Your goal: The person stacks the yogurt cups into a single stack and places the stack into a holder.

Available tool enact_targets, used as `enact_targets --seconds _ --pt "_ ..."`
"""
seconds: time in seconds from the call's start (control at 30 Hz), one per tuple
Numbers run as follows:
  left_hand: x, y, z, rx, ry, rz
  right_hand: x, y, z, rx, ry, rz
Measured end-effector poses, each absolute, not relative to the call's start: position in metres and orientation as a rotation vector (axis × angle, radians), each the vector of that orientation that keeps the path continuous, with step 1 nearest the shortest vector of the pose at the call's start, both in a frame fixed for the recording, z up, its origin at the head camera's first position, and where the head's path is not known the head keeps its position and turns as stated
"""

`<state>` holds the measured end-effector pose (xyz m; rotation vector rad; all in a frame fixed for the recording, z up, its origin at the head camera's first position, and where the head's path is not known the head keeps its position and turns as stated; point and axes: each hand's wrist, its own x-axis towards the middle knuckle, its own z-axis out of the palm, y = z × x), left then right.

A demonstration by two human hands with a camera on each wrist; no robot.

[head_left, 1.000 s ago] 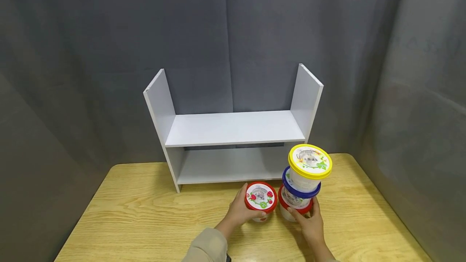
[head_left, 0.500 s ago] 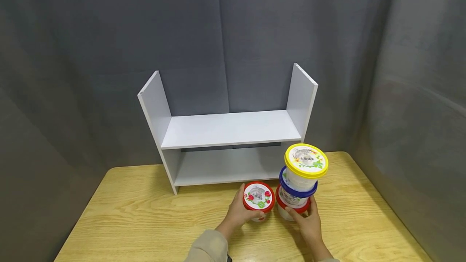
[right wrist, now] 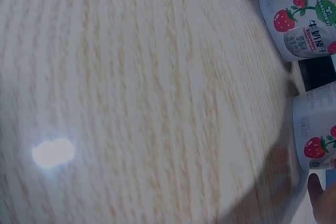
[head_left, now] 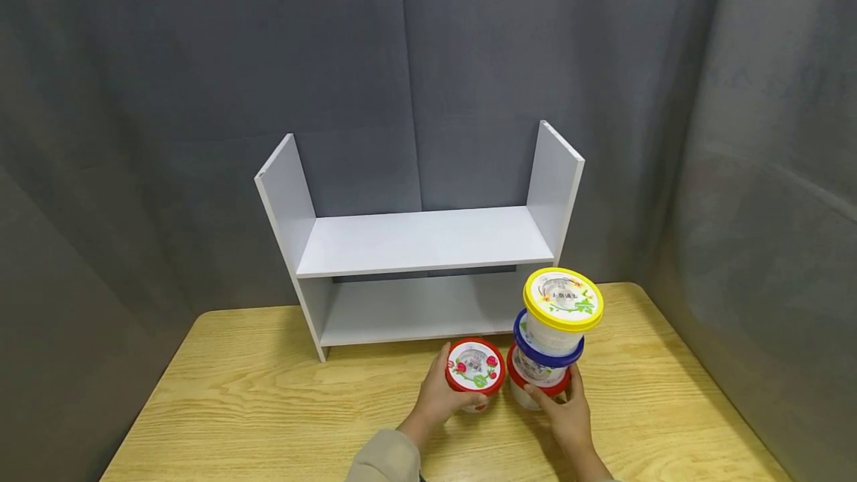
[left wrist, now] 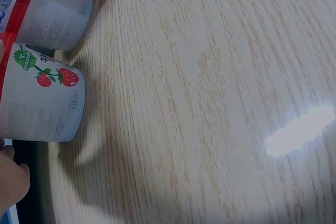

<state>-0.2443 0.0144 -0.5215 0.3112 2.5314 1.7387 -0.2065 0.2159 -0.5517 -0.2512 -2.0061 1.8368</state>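
The left grip (head_left: 435,395) curls round 1 cup (head_left: 476,369) and the right grip (head_left: 565,415) pinches the bottom cup (head_left: 522,395) of a 3-high stack (head_left: 552,338) ahead of it, all probably light, thin-walled and smooth, best held under their lids (head_left: 562,298).

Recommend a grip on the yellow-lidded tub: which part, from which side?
Probably pinch the yellow lid by opposite sides of its rim, from above: the tub is upright, nothing sits on it, and the round lid juts past its narrower wall. The right hand holds the bottom tub, below that rim.
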Motion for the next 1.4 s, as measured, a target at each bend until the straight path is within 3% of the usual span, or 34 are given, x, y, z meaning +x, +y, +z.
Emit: enact_targets --seconds 0.63,1.03,1.4 --pt "-0.238 0.005 -0.514 0.304 2.45 1.882 -0.203 0.215 -0.554 -0.225 -2.059 1.787" --pt "-0.241 -0.004 -0.48 0.445 2.393 1.913 -0.209 0.218 -0.559 -0.206 -2.085 1.762" --pt "-0.243 -0.018 -0.444 0.387 2.482 1.84 -0.217 0.227 -0.573 -0.241 -2.092 1.816"
